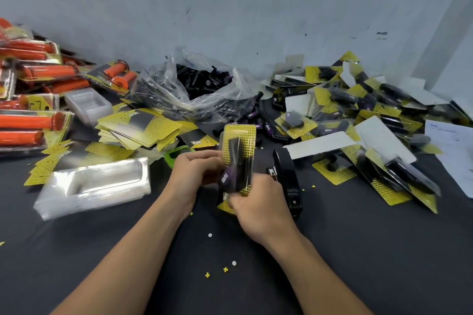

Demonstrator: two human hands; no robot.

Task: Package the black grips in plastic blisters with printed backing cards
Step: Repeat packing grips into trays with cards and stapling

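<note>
Dark table (pixel 358 250), blister stack (pixel 94 186), backing cards (pixel 138 125), black stapler (pixel 289 179), packaged grips (pixel 384 135)

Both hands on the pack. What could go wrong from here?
1. The clear plastic blister pack with yellow dotted backing card is held off the table by the left hand and right hand. The black grips inside look tilted, so the card may seat crooked.
2. The black stapler lies right beside the right hand, so a hasty reach could knock it.
3. The loose pile of finished yellow-card packs sprawls nearby, so an unsealed pack could get mixed in.
</note>
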